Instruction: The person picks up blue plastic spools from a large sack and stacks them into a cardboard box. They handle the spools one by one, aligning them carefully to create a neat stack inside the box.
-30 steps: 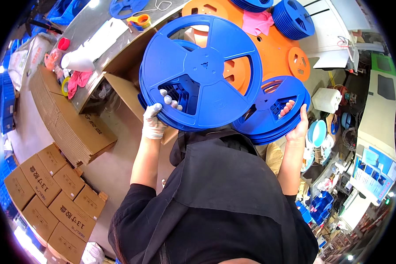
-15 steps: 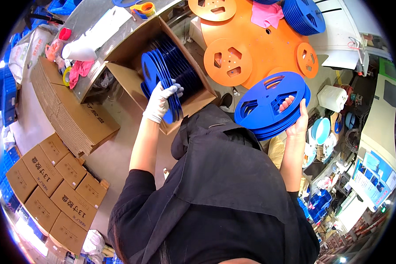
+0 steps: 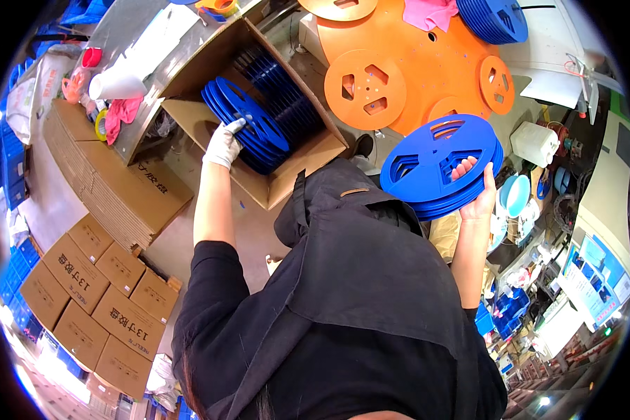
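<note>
My left hand (image 3: 224,143), in a white glove, reaches to the open cardboard box (image 3: 266,196) and is closed on the near edge of a few blue plastic reels (image 3: 248,119). These reels tilt inside the box, their flat faces partly showing. Behind them several more dark blue reels (image 3: 280,87) stand packed on edge in a row. On the right, my bare right hand (image 3: 474,189) grips a stack of blue reels (image 3: 434,157) by its rim, fingers coming through a cut-out. That stack is held up nearly flat in front of me.
An orange round table (image 3: 420,56) carries orange discs (image 3: 365,87), a pink cloth (image 3: 430,14) and another blue reel stack (image 3: 493,19). Flattened cartons (image 3: 119,175) lean at left, near stacked closed boxes (image 3: 98,294). A grey workbench (image 3: 136,129) adjoins the open box. A white canister (image 3: 534,145) stands right.
My left hand has shifted left and slightly down with its reels, which now lean over with their faces more visible. My right hand still holds its stack, nearly unmoved.
</note>
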`<state>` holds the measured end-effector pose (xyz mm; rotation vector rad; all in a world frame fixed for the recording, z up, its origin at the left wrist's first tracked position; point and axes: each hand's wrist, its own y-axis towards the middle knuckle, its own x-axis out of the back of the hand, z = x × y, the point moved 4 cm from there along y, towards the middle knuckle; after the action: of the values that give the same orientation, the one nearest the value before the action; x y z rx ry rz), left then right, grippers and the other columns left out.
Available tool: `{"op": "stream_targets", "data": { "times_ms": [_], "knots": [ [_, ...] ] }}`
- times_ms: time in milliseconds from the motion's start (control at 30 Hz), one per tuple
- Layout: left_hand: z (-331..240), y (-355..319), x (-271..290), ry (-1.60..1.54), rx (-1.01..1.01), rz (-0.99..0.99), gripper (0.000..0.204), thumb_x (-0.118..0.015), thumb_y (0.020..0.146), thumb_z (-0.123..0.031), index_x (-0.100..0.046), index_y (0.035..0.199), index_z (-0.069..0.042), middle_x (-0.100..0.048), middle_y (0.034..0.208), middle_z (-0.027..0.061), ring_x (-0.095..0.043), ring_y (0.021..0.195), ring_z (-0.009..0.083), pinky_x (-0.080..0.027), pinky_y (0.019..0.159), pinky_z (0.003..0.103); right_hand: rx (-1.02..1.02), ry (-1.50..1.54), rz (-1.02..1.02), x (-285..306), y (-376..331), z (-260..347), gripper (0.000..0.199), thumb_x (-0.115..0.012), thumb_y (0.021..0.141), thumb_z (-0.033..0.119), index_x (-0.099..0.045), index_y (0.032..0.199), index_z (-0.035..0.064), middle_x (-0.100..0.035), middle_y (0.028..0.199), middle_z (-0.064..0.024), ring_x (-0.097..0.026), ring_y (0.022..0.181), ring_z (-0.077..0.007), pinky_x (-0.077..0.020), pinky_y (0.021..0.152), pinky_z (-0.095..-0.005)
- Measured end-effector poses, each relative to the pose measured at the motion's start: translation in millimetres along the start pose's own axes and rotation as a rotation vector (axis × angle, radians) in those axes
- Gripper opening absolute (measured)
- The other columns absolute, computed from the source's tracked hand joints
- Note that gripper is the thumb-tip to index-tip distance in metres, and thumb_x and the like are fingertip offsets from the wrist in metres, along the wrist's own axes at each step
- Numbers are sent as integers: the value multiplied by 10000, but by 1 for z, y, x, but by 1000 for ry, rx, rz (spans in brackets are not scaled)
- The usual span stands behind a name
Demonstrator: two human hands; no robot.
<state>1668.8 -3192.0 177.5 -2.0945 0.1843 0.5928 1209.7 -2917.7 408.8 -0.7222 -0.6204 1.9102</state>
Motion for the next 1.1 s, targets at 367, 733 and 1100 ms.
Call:
{"op": "stream_targets", "data": {
  "times_ms": [367,733,1100],
  "knots": [
    [-20,97,8,37,-79,-70,375,-510,782,100,-554,1140,1,-634,1048,128,-613,932,284,-506,865,432,7,-27,-82,1,-11,1,457,-473,963,425,-586,1103,5,-651,948,-109,-634,839,-239,-533,817,-405],
    [9,128,31,-23,-55,-231,346,-493,805,103,-541,1124,-21,-611,1047,133,-590,919,290,-493,844,449,21,-56,-139,-5,-14,4,462,-456,970,426,-577,1103,1,-650,939,-116,-636,815,-239,-537,799,-408],
    [-1,106,18,-22,-66,-267,392,-479,815,100,-478,1192,-6,-557,1123,156,-578,923,318,-484,851,438,26,-78,-107,-9,-17,4,467,-447,972,429,-576,1103,0,-655,930,-121,-640,804,-242,-537,799,-405]
  ]
}}
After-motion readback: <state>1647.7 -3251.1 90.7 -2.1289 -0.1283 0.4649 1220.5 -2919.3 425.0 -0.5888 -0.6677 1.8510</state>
